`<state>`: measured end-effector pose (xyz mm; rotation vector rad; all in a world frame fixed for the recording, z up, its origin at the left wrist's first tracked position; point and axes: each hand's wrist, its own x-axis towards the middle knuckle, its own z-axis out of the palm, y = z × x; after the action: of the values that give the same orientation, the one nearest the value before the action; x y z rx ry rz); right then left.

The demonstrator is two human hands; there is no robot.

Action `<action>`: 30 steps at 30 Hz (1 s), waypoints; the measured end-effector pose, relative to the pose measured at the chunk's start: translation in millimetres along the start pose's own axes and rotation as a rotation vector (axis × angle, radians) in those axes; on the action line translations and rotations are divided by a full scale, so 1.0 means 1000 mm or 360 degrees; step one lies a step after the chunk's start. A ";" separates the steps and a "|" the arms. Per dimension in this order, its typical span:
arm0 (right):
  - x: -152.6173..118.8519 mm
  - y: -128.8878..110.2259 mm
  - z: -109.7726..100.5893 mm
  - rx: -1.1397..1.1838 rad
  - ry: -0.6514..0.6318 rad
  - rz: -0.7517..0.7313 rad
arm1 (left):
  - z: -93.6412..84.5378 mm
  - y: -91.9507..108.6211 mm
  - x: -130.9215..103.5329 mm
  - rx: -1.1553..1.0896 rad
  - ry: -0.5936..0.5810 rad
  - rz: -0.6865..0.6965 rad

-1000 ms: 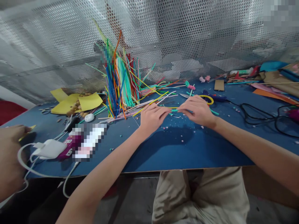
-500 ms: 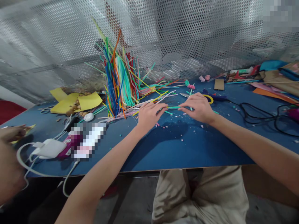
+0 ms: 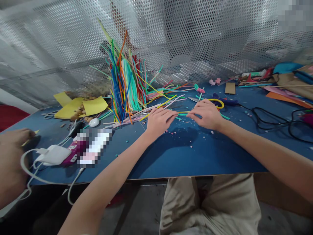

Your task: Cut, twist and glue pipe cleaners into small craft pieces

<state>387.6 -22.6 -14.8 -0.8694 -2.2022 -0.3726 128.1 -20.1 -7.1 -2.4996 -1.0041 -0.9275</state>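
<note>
Between my two hands, over the middle of the blue table, runs a thin green and yellow pipe cleaner (image 3: 182, 113). The fingertips of my left hand (image 3: 161, 119) pinch its left end. On the right, my right hand (image 3: 204, 113) pinches the other end between thumb and fingers. Scissors with yellow handles (image 3: 219, 103) lie just behind my right hand, their blades partly hidden by it. A tall bundle of colored pipe cleaners (image 3: 129, 86) stands behind and left of my left hand. Small pink and white scraps lie under my hands.
A phone (image 3: 96, 148), a purple power strip (image 3: 77, 151) and a white charger (image 3: 55, 154) lie at left, near another person's hand (image 3: 17, 140). Yellow paper (image 3: 94, 107) is behind them. A black cable (image 3: 266, 112) coils at right. Perforated metal (image 3: 195, 39) stands behind the table.
A yellow strand now shows more clearly between my hands, and their fingertips have shifted slightly. The other person's hand at the left has moved up and right.
</note>
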 end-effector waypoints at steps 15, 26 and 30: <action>-0.019 0.096 -0.016 -0.0293 -0.0399 0.0675 | 0.008 -0.001 -0.004 0.0024 -0.0184 -0.0144; -0.015 0.091 -0.006 0.0014 -0.0777 -0.0070 | 0.019 -0.018 -0.009 0.0022 -0.0289 -0.0086; -0.016 0.093 -0.001 0.0056 -0.0775 -0.0076 | 0.017 -0.010 -0.007 -0.0034 -0.0385 -0.0088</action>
<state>459.7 36.7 -25.6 -0.9661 -2.6687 -0.1520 125.4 -8.6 -24.6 -2.6613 -1.1457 -0.6641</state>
